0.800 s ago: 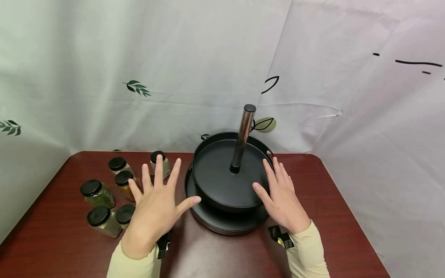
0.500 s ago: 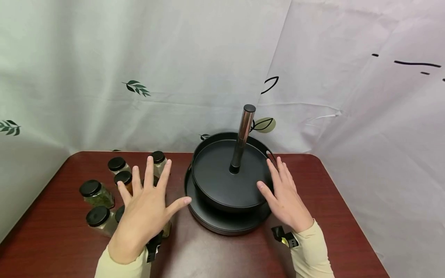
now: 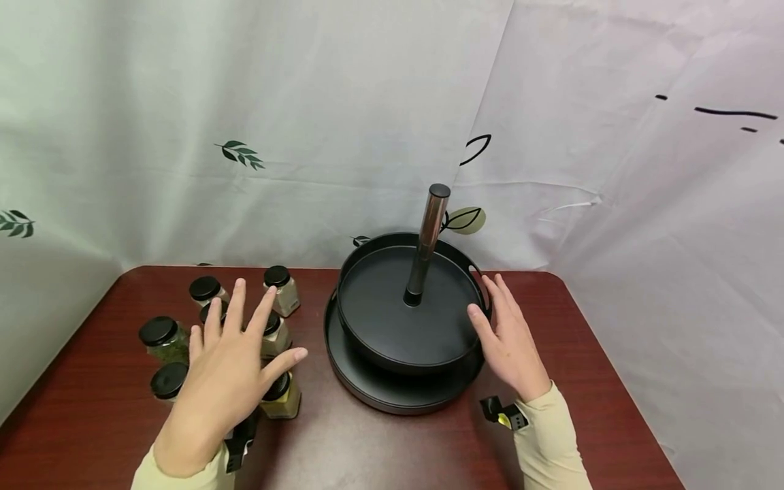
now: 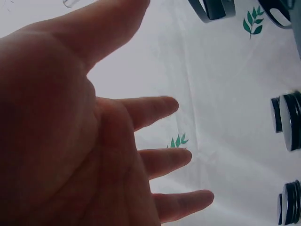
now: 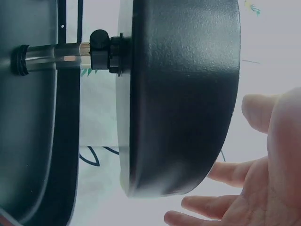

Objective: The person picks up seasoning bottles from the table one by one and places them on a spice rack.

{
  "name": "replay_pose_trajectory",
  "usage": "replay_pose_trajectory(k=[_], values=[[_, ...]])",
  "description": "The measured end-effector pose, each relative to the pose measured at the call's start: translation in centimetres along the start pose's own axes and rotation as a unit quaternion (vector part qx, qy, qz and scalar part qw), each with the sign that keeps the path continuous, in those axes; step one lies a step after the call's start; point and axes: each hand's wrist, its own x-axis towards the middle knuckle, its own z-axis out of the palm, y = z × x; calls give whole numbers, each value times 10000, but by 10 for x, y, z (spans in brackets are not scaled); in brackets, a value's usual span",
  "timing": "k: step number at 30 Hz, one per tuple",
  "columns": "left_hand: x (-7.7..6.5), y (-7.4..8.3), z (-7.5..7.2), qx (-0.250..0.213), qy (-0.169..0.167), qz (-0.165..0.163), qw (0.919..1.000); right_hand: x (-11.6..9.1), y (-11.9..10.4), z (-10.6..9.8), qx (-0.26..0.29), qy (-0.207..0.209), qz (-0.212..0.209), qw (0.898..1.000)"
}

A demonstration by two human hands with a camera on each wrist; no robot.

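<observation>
A black two-tier round turntable rack stands upright on the table, its upper tray over a wider lower tray. A metallic post rises from its centre. My left hand, fingers spread and straight, hovers over several black-lidded spice jars and holds nothing. Around it are a jar of green herbs, a yellow one and a pale one; some are partly hidden by the hand. My right hand, also with extended fingers, is beside the upper tray's right rim; whether it touches I cannot tell.
The dark red-brown table ends at a rounded back edge against a pale curtain with leaf prints. Another jar stands at the back left. A looped side handle is on the upper tray's right.
My left hand has moved left over the jars, away from the rack, uncovering the yellow jar and another. My right hand has shifted slightly right. Rack and jars have stayed in place.
</observation>
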Motion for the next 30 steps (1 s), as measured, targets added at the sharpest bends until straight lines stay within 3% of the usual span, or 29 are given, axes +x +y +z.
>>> replay_pose_trajectory(k=[7,18,30], values=[[-4,-15,-3,144,122,-9,9998,0,5,0,204,18,155,9997],[-13,-54,-13,402,332,-210,9984,3,11,1,460,242,97,9986],[-23,-83,-19,323,5,-792,9963,6,18,3,440,375,119,9983]])
